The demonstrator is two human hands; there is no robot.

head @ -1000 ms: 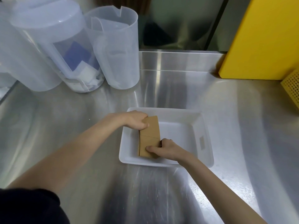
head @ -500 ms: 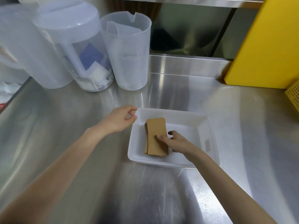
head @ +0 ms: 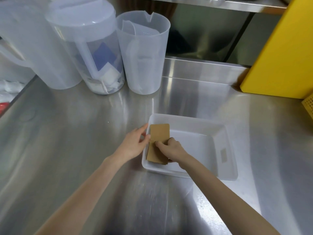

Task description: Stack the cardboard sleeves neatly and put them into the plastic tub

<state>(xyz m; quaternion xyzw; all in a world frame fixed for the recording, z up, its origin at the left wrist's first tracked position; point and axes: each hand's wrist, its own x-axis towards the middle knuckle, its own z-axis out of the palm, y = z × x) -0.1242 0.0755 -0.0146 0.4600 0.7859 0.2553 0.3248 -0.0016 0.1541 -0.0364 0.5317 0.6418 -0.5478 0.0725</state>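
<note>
The right hand (head: 171, 148) is laid on the sleeves (head: 159, 141) just below the centre of the frame, its grip curled loosely with the fingertips pressed flat on the top sleeve; nothing is pinched, and whether the thumb is hooked under the stack's edge cannot be told. The left hand (head: 134, 144) is held at the left wall of the tub (head: 227, 150), its grip spread partly apart, the fingers extended along the rim beside the stack and the thumb set close against the stack's left edge; whether the cardboard is actually touched cannot be told. The sleeves are seen lying flat as a brown stack inside the tub, against its left wall, with the lower layers slightly offset from the top one at the near end. The tub, white and shallow, is placed on the steel surface (head: 76, 133) right of centre; apart from the stack, its floor is bare, and a rectangular handle slot is seen in its right wall. In the upper left of the frame three translucent jugs are grouped together on the surface: a large jug (head: 33, 48) at the far left, a lidded jug (head: 88, 48) in which blue and white folded pieces are held, and an open jug (head: 144, 53) with a pale insert leaning inside it. A yellow board (head: 279, 56) is propped at the upper right, and the corner of a yellow basket (head: 309, 106) is cut off by the right edge.
</note>
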